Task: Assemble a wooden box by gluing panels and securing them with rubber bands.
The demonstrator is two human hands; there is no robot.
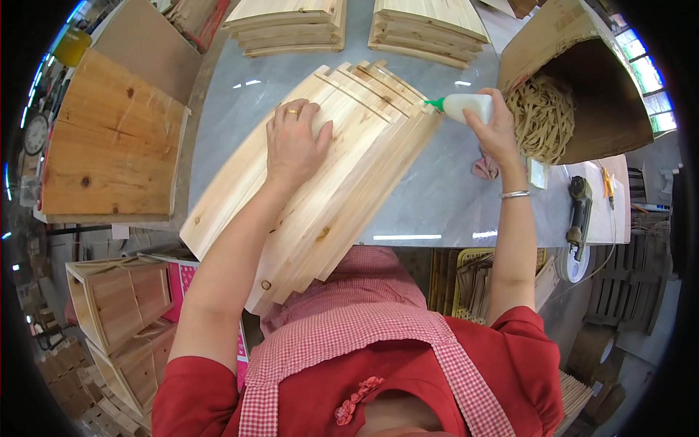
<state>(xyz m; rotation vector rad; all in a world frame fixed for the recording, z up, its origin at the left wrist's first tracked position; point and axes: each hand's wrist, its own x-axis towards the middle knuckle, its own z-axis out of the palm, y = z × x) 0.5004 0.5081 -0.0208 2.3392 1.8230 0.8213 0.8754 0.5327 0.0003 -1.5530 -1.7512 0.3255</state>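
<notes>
A fanned stack of pale wooden boards lies slanted across the table, its near end sticking out over the front edge. Grooves run across the boards near their far ends. My left hand rests on the top board, fingers loosely spread and holding nothing; a ring is on one finger. In my right hand is a white squeeze bottle with a green nozzle, tilted on its side. The nozzle tip points left, at the far right corner of the boards. Whether anything flows from it is too small to tell.
Two stacks of wooden panels stand at the table's far side. On the right, a cardboard box holds tan strips, with a pink cloth and a black power tool nearby. Wooden crates sit lower left.
</notes>
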